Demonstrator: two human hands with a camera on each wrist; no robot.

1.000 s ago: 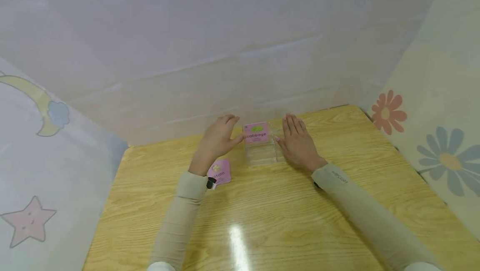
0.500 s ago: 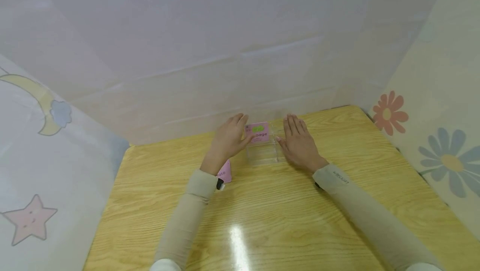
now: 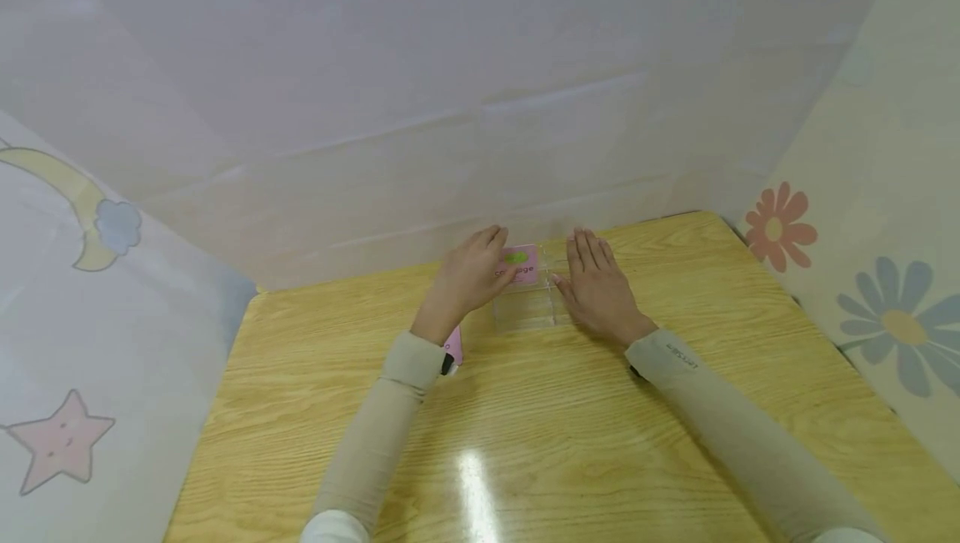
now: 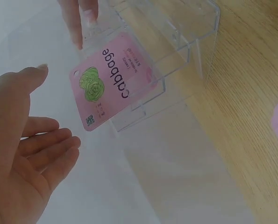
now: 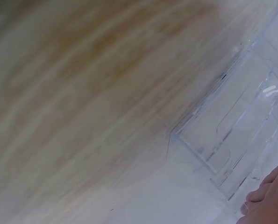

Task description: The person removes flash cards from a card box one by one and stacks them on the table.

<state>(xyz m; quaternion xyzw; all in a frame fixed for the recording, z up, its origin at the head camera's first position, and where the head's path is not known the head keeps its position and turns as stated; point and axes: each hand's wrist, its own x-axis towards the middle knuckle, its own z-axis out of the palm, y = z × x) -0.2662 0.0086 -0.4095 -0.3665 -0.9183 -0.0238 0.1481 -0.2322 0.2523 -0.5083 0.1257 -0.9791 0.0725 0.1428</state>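
Note:
A clear plastic stepped holder [image 3: 523,311] stands near the back of the table. In its back left part leans a pink card [image 4: 114,84] with a green cabbage picture and the word "cabbage". My left hand [image 3: 468,283] is at the holder's left, its thumb overlapping the card in the head view. In the left wrist view the left fingers [image 4: 59,161] are loosely bent and a little apart from the card. My right hand [image 3: 600,289] lies against the holder's right side with straight fingers. A second pink card [image 3: 454,346] lies on the table, mostly hidden behind the left wrist.
The wooden table [image 3: 555,443] ends at a pale hanging sheet [image 3: 420,193] just behind the holder. Printed sheets with a moon, star and flowers [image 3: 900,322] stand along the left and right sides.
My left hand has moved right, towards the holder and the cabbage card, covering part of it and more of the second card. The right hand has stayed in place.

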